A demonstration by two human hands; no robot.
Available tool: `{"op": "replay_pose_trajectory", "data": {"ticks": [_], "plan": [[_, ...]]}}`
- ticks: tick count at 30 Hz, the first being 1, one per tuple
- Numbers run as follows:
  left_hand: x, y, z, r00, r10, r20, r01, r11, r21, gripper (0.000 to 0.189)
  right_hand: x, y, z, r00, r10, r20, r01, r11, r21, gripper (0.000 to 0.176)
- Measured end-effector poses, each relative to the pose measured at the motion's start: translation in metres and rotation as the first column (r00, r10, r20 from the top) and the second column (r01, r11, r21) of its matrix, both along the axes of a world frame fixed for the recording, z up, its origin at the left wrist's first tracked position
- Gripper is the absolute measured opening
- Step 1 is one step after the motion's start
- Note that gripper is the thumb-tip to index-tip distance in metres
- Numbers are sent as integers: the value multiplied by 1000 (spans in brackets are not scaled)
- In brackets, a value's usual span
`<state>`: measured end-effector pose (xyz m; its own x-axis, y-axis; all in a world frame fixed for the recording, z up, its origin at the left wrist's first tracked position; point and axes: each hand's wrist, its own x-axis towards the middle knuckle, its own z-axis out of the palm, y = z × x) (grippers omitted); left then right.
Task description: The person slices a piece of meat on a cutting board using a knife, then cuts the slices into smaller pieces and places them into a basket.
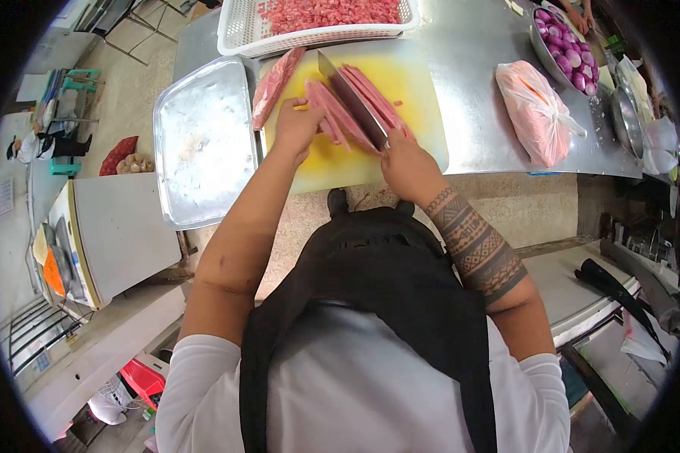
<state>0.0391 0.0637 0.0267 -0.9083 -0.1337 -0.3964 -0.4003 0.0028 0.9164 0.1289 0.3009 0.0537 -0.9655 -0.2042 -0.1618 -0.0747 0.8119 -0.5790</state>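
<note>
My right hand (412,161) is wrapped round the handle of a broad-bladed knife (353,104), its blade slanting away to the upper left across the cutting board (423,98). To the blade's right lie long raw meat strips (376,100). On its left is another cut piece of meat (332,109), with my left hand (298,128) gripping its near side; some of those fingertips are hidden. A larger uncut piece of meat (277,87) rests along the board's left edge.
A white perforated basket (317,32) of diced meat stands behind the board. Left is a metal tray (204,143). On the right are a tied plastic bag (533,113) and a bowl (545,59) of peeled purple onions. Another person's hand (579,18) shows at the top right.
</note>
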Motion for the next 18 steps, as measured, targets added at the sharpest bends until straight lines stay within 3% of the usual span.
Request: {"op": "replay_pose_trajectory", "data": {"ticks": [3,4,5,7,10,13,18], "plan": [[6,-34,-13,1000,22,0,-22,996,83,52,14,0,20,995,-34,92,33,999,20,22],[12,-42,-11,1000,17,-21,-18,1000,-20,50,16,-2,24,994,-38,105,35,999,34,22],[17,-51,-7,995,-89,-51,72,959,-273,50,18,-3,28,992,-44,118,38,998,48,22],[25,-62,4,954,-300,-24,195,677,-710,49,20,-4,27,993,-42,114,35,998,57,23],[26,-53,0,783,-538,-312,-126,354,-927,39,19,-5,25,995,-30,92,22,996,81,26],[11,-24,5,740,-533,-411,-80,537,-840,38,16,-8,35,991,-51,128,30,987,160,27],[-26,-8,-6,786,-554,-274,128,580,-805,35,28,-14,59,988,-83,131,57,981,185,41]]}}
